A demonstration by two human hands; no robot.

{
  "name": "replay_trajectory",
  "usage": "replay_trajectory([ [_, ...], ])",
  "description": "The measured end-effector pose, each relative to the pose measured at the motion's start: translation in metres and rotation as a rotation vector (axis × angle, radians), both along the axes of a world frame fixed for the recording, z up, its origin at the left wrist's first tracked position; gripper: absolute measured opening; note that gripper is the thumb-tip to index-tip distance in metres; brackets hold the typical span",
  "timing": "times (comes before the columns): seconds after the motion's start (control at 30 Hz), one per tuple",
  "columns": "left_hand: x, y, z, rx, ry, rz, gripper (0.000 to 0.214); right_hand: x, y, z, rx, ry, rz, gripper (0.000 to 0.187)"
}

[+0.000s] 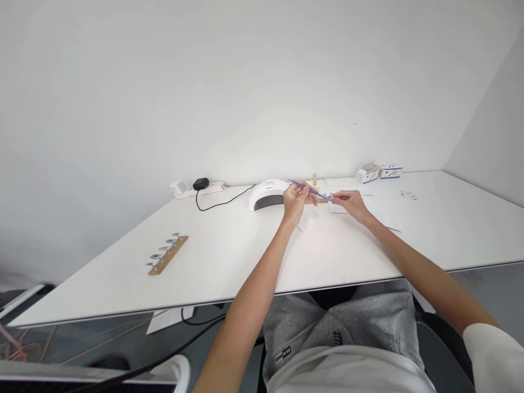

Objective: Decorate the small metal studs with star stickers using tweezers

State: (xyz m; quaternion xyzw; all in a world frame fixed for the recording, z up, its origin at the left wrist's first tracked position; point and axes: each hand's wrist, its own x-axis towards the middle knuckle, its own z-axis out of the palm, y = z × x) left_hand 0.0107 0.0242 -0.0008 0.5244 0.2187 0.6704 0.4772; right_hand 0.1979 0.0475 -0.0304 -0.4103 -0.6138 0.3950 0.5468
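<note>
My left hand (295, 203) is closed around a slim blue pen-like tool (305, 186), which slants down to the right. The tool's lower end reaches the fingertips of my right hand (350, 204). Those fingers are pinched together on something small and pale, too tiny to name. Just behind the hands, partly hidden, lies a wooden strip (322, 200) with small shiny pieces on it. A white paper piece (309, 220) lies below my left hand.
A white nail lamp (268, 189) stands left of the hands. Farther left are a wooden strip with metallic stands (172, 255), a power strip (213, 188) and a black adapter (201, 184). Behind are a small bottle (314, 179) and boxes (368, 172). A flat packet (408, 195) lies right.
</note>
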Motion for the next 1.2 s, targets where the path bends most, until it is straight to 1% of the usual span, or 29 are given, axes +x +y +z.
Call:
replay_trajectory([
  [0.23,-0.007,0.005,-0.001,-0.018,-0.057,0.062,0.033,0.001,-0.002,0.004,-0.022,0.012,0.081,0.038],
  [0.37,-0.007,0.006,-0.003,-0.011,-0.073,0.039,0.033,-0.001,-0.006,0.007,-0.053,0.069,0.116,0.037],
  [0.5,-0.006,0.007,-0.003,-0.005,-0.089,0.031,0.032,-0.001,-0.007,0.007,-0.053,0.073,0.13,0.036],
  [0.6,-0.01,0.01,-0.002,-0.002,-0.108,0.06,0.031,0.001,-0.006,0.006,-0.071,0.018,0.14,0.035],
  [0.73,-0.019,0.016,-0.002,-0.011,-0.131,0.121,0.029,0.002,-0.007,0.005,-0.152,-0.092,0.212,0.029],
  [0.8,-0.022,0.019,-0.004,-0.014,-0.136,0.131,0.029,0.001,-0.009,0.003,-0.175,-0.153,0.234,0.026],
  [1.03,-0.02,0.018,-0.005,-0.014,-0.131,0.104,0.029,-0.004,-0.006,-0.009,-0.2,-0.273,0.267,0.018],
  [1.2,-0.02,0.018,-0.005,-0.003,-0.168,0.081,0.027,-0.008,-0.016,-0.006,-0.163,-0.328,0.302,0.016],
])
